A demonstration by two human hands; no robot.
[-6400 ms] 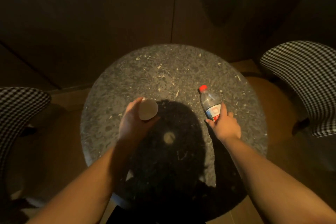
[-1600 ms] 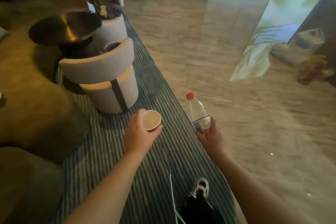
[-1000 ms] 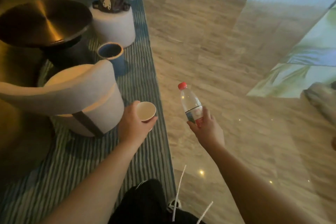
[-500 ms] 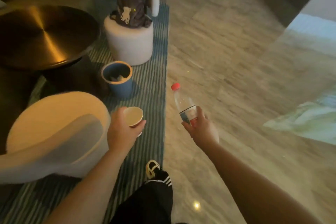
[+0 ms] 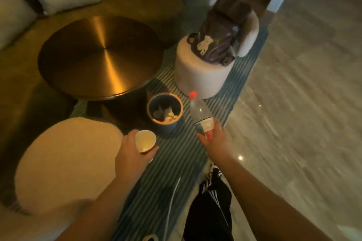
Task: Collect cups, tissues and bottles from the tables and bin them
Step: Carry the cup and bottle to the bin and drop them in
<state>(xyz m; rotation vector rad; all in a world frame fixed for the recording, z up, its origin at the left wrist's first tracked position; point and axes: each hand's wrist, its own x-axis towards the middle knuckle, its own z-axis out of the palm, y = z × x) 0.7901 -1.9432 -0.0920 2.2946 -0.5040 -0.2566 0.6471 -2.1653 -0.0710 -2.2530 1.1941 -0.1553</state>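
Note:
My left hand (image 5: 130, 153) grips a white paper cup (image 5: 145, 140), mouth up and empty. My right hand (image 5: 216, 142) holds a clear plastic bottle (image 5: 200, 114) with a red cap by its lower half, the cap pointing away from me. A small blue bin (image 5: 165, 112) with an orange rim stands on the striped rug just ahead, between the two hands. Crumpled paper lies inside it. The cup is a little short of the bin's near left side and the bottle is beside its right rim.
A round brass-topped table (image 5: 100, 55) stands left of the bin. A pale round chair (image 5: 66, 164) is at my near left and another pale chair (image 5: 203, 72) with a brown bag (image 5: 219, 33) on it lies beyond the bin. Marble floor (image 5: 303, 103) runs along the right.
I have walked from the speckled table across the lounge with cup and bottle. Over the last second the blue bin has come much nearer and now sits just ahead of both hands.

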